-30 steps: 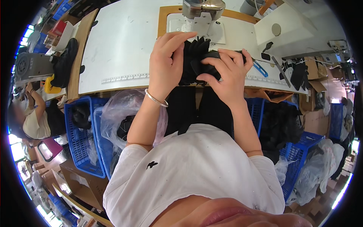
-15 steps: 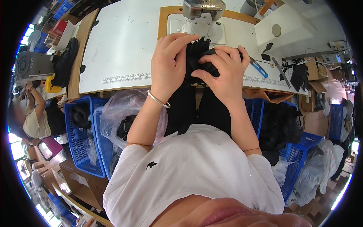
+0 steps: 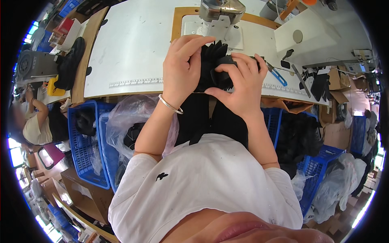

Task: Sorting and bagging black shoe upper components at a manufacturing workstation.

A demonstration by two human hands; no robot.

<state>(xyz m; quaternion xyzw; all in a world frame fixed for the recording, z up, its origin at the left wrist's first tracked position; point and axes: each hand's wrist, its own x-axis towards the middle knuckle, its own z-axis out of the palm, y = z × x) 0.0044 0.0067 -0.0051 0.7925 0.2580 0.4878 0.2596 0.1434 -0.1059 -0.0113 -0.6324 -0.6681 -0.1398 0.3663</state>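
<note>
Handling a black bundle looks to be the step in hand: the piece is at the near edge of the white surface, between the two hands and just in front of a machine with a silver head, perhaps for sewing. Narrow dark flaps fan out at its upper end, pointing toward the machine, while the lower part is mostly covered by the right hand.

The left hand bends along the bundle's left side, its forefinger reaching over toward the flaps; the fingertips are partly hidden, so I cannot tell whether they pinch anything. On the right hand, thumb and forefinger stand apart with black material in the gap, and the other fingers curl over the bundle; how firmly they bear on it I cannot tell.

As I judge it, the next move calls for a steady hold with the flaps spread and separate, so none folds under or catches on its neighbour. Black on black hides the layers, so feel probably matters as much as sight. A blue cutter lies to the right, untouched.
</note>
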